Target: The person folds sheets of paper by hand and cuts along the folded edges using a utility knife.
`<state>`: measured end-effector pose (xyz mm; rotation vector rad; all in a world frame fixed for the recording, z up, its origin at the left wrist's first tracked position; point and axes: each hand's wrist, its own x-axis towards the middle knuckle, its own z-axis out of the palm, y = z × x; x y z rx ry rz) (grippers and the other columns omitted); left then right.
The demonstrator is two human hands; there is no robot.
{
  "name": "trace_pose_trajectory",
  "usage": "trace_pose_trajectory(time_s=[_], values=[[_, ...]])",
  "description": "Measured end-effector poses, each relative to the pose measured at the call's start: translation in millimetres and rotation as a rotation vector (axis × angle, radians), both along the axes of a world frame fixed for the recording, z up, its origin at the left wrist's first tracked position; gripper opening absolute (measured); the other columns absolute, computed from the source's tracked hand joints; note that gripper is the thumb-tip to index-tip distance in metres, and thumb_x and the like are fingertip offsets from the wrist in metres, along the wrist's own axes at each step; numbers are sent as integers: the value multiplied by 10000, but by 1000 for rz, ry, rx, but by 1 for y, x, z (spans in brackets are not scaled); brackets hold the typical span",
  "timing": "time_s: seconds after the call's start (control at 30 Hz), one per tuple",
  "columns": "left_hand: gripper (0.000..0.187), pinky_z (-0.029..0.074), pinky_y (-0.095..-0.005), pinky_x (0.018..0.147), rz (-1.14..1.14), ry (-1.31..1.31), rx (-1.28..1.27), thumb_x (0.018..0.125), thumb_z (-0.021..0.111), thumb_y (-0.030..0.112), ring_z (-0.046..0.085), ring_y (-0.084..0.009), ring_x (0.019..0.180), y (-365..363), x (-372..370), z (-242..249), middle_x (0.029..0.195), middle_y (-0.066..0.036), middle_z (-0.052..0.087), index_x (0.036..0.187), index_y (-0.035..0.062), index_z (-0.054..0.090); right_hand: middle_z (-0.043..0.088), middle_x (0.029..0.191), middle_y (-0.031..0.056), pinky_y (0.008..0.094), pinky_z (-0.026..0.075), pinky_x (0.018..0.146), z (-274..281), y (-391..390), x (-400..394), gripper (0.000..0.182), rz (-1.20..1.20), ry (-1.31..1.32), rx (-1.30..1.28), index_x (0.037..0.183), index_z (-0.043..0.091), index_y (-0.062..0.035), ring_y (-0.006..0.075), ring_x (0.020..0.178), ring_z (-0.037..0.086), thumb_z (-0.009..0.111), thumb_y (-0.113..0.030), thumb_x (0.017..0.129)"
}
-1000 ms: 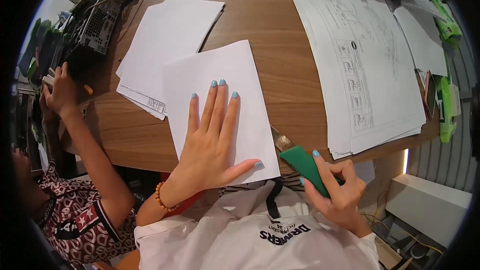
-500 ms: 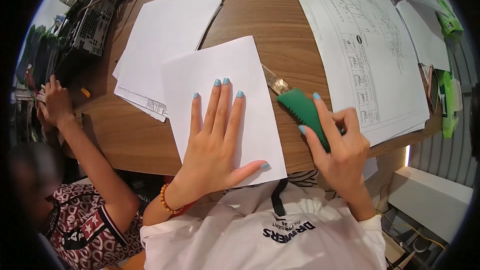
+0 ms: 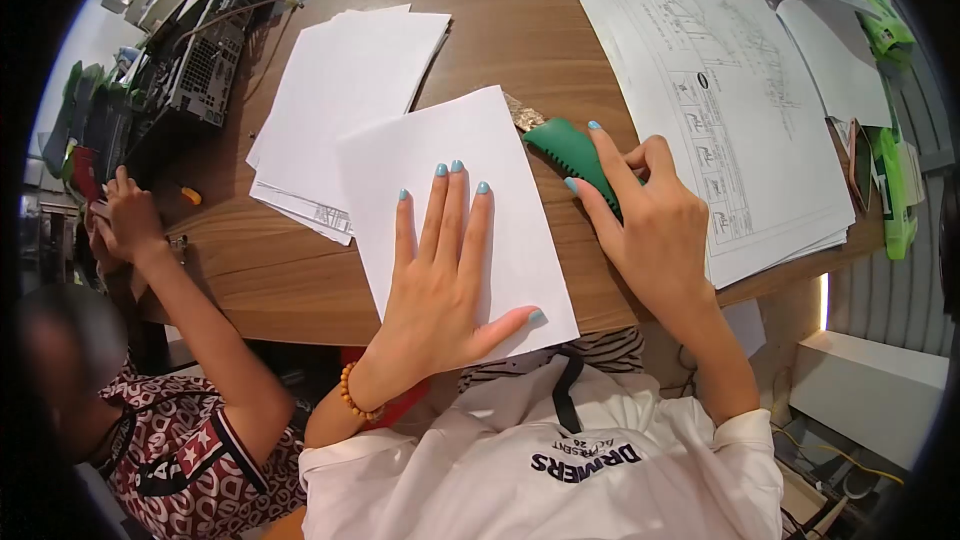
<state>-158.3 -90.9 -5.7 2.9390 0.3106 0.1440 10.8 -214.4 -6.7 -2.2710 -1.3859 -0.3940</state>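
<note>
On the wooden desk, my left hand lies flat on a white sheet of paper, fingers spread and thumb out to the right. My right hand is closed around a green-handled tool with a ridged edge. The tool lies beside the sheet's right edge. A brownish, shiny end juts from it toward the sheet's upper right corner; its exact kind I cannot make out.
A stack of white paper lies up left, partly under the sheet. Large printed drawings cover the desk's right side. A black computer case stands at the left. Another person's arm reaches in there, near a small orange piece.
My right hand and the green-handled tool have moved up and slightly left along the sheet's right edge. My left hand stays flat on the paper. The whole view has shifted slightly.
</note>
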Motion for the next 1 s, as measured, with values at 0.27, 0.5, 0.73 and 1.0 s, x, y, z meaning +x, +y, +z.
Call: trace_pose_trajectory(time_s=[0.27,0.5,0.73,1.0], values=[[953,84,-556,1059,-19,-7,19,760,543,581,141,-408,1349,1,-4,-1,1433,-296,154,1371,-72,213,487,849,78,291,495,468,7,11,26,362,-246,-79,-36,1094,574,-64,177,613,611,623,-302,825],[900,181,-567,1047,-250,-47,-155,629,713,537,259,-390,1317,-4,-27,24,1404,-221,306,1313,39,407,528,830,77,346,487,630,10,-22,62,321,-327,-187,10,1072,609,-65,217,804,560,622,-267,823],[693,210,-537,1064,-180,-50,-346,579,803,158,395,-328,1257,-4,-33,18,1337,-169,438,1216,74,541,551,836,91,349,480,642,-5,-34,73,315,-321,-131,42,1071,623,-49,222,803,550,612,-253,831],[508,143,-512,1087,-76,-140,-672,614,717,77,416,-343,1239,0,-37,16,1246,-198,517,1113,39,626,557,851,90,346,467,717,-2,-38,70,321,-327,-51,57,1094,611,-51,231,834,549,602,-246,839]])
